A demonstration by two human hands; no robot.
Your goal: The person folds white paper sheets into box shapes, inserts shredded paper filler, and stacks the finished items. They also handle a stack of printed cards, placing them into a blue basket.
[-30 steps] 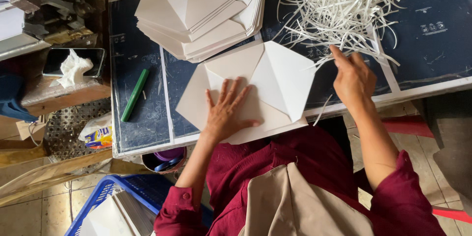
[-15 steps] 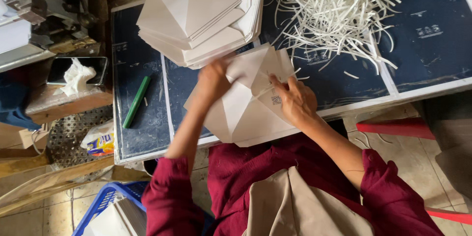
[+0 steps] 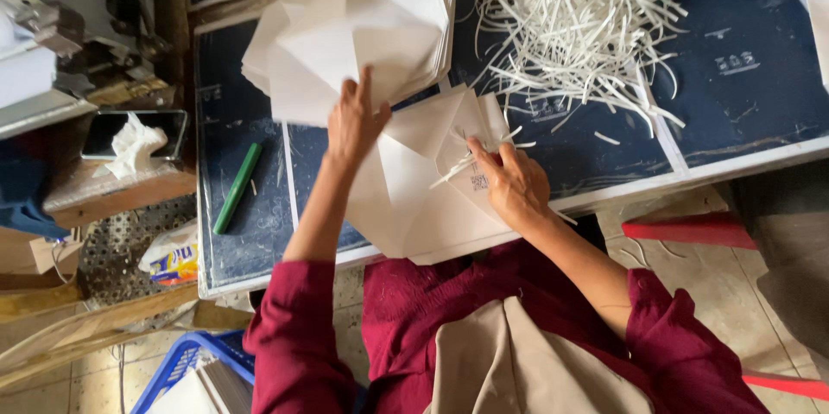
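Dark blue, scuffed matting covers the desk (image 3: 743, 112), seen from the head camera. Left hand (image 3: 352, 125) lies flat with fingers spread on a folded white paper sheet (image 3: 406, 198) at the near edge; right hand (image 3: 509, 183) pinches its folded flap. Behind sits a stack of folded sheets (image 3: 363, 25), beside a heap of white paper strips (image 3: 570, 25). A green marker (image 3: 237, 187) lies to the left. Pale floor tiles (image 3: 682, 271) and a blue crate (image 3: 186, 362) show below.
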